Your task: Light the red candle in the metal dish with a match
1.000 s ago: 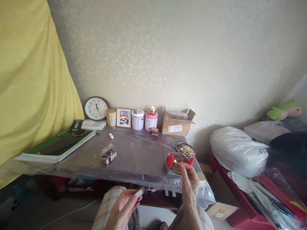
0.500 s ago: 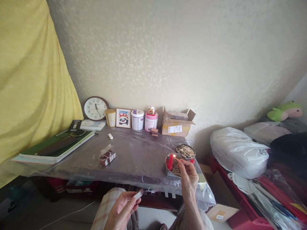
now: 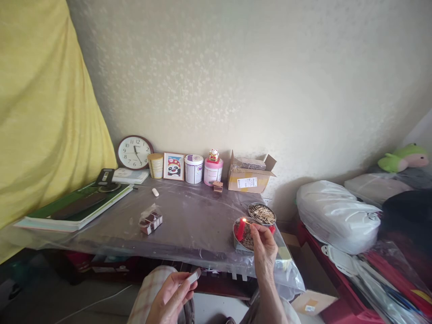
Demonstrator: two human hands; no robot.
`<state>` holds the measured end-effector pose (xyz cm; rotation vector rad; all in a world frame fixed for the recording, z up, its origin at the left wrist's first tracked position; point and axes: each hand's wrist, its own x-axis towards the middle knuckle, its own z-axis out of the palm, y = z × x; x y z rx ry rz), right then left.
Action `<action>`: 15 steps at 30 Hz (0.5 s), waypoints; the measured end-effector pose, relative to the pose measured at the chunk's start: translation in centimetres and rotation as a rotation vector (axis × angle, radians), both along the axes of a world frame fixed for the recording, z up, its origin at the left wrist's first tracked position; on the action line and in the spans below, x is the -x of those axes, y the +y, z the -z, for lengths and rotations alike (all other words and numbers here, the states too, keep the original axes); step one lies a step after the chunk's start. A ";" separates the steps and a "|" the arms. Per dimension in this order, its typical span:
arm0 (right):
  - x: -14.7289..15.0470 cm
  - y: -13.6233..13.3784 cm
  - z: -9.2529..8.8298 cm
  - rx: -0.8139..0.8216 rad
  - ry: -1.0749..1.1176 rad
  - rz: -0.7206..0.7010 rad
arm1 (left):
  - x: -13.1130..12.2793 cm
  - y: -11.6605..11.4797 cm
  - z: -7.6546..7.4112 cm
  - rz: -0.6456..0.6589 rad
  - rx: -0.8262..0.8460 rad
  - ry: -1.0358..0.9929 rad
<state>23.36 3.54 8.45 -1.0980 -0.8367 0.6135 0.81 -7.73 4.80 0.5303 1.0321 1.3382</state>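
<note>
My right hand [image 3: 265, 245] pinches a burning matchstick [image 3: 249, 223], its flame touching or very near the top of a red candle [image 3: 240, 230]. The candle stands in a round tin of brown grains [image 3: 243, 247]. Red wax or a second red piece [image 3: 272, 229] shows partly behind my fingers. Just behind is a round tin of matchsticks [image 3: 262, 213]. Low in front of the table, my left hand [image 3: 175, 292] is closed around a small matchbox [image 3: 193, 276]. An opened pack of matchboxes [image 3: 150, 222] lies on the table to the left.
Along the wall stand a clock [image 3: 135, 153], a framed panda picture [image 3: 173, 166], cans [image 3: 193, 169] and an open carton [image 3: 249, 175]. Books [image 3: 77, 207] lie at the left. A white plastic bag [image 3: 337, 213] sits at the right. Plastic film [image 3: 189, 243] covers the table.
The flame stays at the candle's top and looks slightly brighter. Both hands have barely moved; the view has shifted very slightly.
</note>
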 end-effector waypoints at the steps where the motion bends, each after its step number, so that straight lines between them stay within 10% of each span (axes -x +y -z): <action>1: 0.0 0.0 0.0 0.001 -0.001 -0.001 | 0.0 0.0 0.0 -0.001 0.000 -0.003; 15: 0.0 0.3 -0.2 0.004 0.009 0.009 | 0.3 0.3 0.6 0.015 -0.003 -0.037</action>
